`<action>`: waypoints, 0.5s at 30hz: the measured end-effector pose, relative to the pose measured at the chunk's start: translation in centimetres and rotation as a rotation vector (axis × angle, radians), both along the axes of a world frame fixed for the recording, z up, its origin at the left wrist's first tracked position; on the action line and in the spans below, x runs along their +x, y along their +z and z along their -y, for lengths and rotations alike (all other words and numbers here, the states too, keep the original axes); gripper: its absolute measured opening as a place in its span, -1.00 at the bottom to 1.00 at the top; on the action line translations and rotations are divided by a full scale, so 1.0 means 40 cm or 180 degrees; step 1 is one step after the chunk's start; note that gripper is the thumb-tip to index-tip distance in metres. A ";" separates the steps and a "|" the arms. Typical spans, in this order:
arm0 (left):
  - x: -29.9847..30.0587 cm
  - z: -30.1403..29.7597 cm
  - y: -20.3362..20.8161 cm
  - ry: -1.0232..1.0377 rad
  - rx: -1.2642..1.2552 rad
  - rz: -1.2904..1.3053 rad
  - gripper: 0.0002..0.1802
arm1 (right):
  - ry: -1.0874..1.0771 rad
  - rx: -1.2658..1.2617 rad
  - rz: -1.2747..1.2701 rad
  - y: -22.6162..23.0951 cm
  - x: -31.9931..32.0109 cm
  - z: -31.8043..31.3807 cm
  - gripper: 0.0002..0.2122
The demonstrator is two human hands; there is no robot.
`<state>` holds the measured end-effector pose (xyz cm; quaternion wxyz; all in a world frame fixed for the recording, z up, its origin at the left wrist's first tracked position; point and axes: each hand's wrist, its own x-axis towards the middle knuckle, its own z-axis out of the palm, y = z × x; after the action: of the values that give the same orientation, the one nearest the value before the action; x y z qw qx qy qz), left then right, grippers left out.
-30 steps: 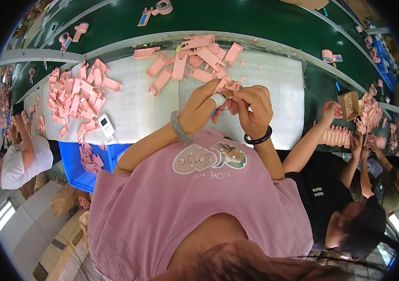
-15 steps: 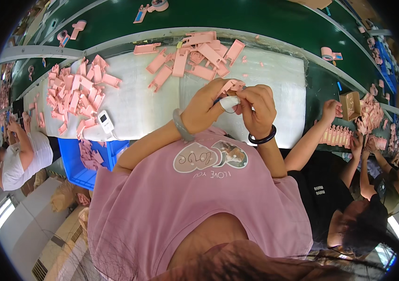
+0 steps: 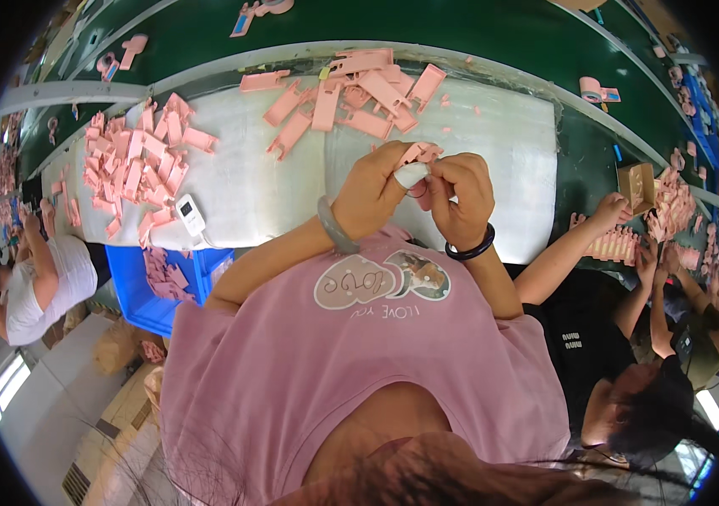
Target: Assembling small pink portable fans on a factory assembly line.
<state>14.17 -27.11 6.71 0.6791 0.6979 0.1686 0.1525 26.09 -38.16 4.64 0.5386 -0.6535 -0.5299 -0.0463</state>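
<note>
In front of my chest, my left hand grips a small pink plastic part, which shows above its fingers. A white wrapping covers the left thumb. My right hand is closed in a pinch against the near right side of that part, fingertips close to the left thumb. What the right fingers pinch is hidden. A thin dark reddish loop shows faintly just below the wrapped thumb. Beyond my hands lies a loose pile of pink plastic holders on the white-covered table.
A bigger heap of pink parts lies at left, beside a small white device. Below it stands a blue crate with pink pieces. A co-worker's hand is at right, near a cardboard box and rowed parts.
My hands stay together at the pink part, with slight finger movement; less of the part's underside shows now. The co-worker's hand at right has moved lower and closer to the rowed parts.
</note>
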 end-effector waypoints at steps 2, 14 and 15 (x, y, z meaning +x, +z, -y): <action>0.008 -0.009 -0.004 0.0027 -0.0016 -0.0207 -0.70 | -0.0016 -0.0115 -0.0126 -0.003 0.002 0.000 -0.78; 0.278 -0.192 -0.113 0.0107 -0.0751 -0.0534 -0.60 | -0.0748 -0.0592 -0.1292 -0.216 0.375 -0.023 -0.87; 0.315 -0.223 -0.089 0.0376 -0.0531 -0.0849 -0.59 | -0.1125 -0.0389 -0.0950 -0.261 0.454 -0.019 -0.89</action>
<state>26.78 -18.21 3.14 0.6961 0.6421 0.3100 0.0837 44.24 -37.41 -5.81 0.5538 -0.7671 -0.3236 -0.0106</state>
